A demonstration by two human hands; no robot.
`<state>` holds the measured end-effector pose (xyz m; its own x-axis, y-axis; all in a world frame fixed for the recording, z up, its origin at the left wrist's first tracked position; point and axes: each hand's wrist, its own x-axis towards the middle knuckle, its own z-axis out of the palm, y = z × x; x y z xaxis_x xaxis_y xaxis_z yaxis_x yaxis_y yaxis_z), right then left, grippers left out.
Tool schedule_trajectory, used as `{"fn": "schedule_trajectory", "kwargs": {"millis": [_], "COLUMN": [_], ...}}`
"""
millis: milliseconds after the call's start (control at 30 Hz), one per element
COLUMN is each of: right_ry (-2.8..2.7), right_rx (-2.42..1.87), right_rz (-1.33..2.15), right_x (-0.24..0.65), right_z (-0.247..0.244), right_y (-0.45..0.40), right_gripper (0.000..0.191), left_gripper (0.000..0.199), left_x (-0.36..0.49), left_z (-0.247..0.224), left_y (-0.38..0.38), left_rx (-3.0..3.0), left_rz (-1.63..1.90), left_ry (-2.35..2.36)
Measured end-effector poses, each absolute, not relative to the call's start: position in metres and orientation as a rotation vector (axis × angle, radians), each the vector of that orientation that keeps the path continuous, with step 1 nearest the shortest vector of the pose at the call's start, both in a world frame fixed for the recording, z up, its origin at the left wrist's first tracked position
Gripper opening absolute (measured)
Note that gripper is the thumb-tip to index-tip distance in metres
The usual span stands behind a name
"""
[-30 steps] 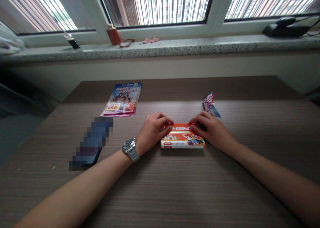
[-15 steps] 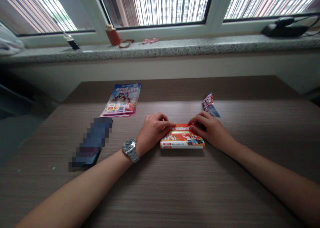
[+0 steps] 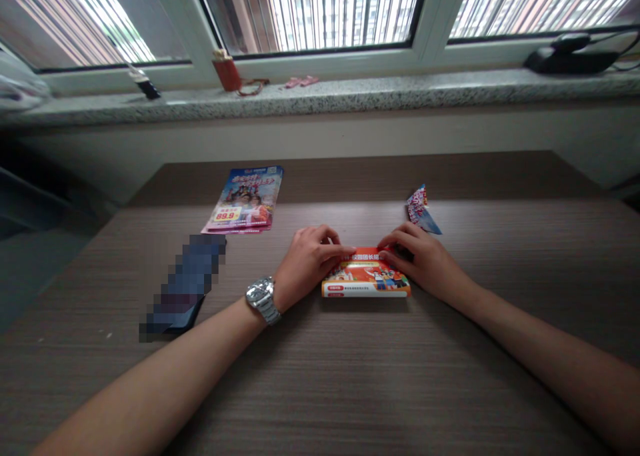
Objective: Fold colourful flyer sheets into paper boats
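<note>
An orange printed leaflet (image 3: 367, 279) is folded on the table in front of me, its white-and-orange front edge facing me. My left hand (image 3: 311, 261), with a metal watch (image 3: 263, 299) on the wrist, grips its left side, thumb and index finger along the top. At the upper right corner, my right hand (image 3: 417, 256) pinches the leaflet between thumb and fingers. Some fingertips are hidden behind the paper and the hands. Just beyond my right hand is a small folded piece of printed paper (image 3: 423, 211).
A stack of blue and pink flyers (image 3: 250, 199) lies at the back left, with a pixelated phone (image 3: 187, 286) nearer to me. Beyond the table (image 3: 350, 176), the stone windowsill (image 3: 375, 96) bears a red case (image 3: 227, 73) and a black device (image 3: 570, 59).
The fingers of my left hand have shifted slightly right along the leaflet's top. My right hand stays almost where it was.
</note>
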<state>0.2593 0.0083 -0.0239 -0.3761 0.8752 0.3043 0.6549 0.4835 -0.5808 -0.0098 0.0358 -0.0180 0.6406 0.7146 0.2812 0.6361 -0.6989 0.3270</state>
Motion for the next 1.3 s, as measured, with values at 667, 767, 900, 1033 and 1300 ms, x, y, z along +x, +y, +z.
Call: {"fn": "schedule_trajectory", "kwargs": {"millis": [667,767,900,1033,1300], "right_ry": [-2.076,-2.085,-2.270,-2.449,-2.473], "right_rx": [-1.261,-1.223,-1.058,-0.995,-0.990], "right_rz": [0.529,0.462,0.398,0.392,0.341], "right_x": [0.263,0.262,0.256,0.248,0.244], "right_z": [-0.018,-0.008,0.002,0.002,-0.013], "right_y": [0.010,0.007,-0.005,-0.018,-0.023], "right_gripper": [0.016,0.018,0.022,0.034,0.034], "left_gripper": [0.022,0.022,0.022,0.022,0.024], "left_x": [-0.008,-0.009,-0.009,-0.009,-0.008], "left_z": [-0.019,-0.020,-0.020,-0.019,-0.019], "left_y": [0.036,0.036,0.036,0.035,0.035], "left_rx": [2.656,2.652,2.653,2.652,2.654], "left_rz": [0.568,0.560,0.574,0.567,0.565], "left_ry": [1.119,1.124,1.118,1.118,1.124]}}
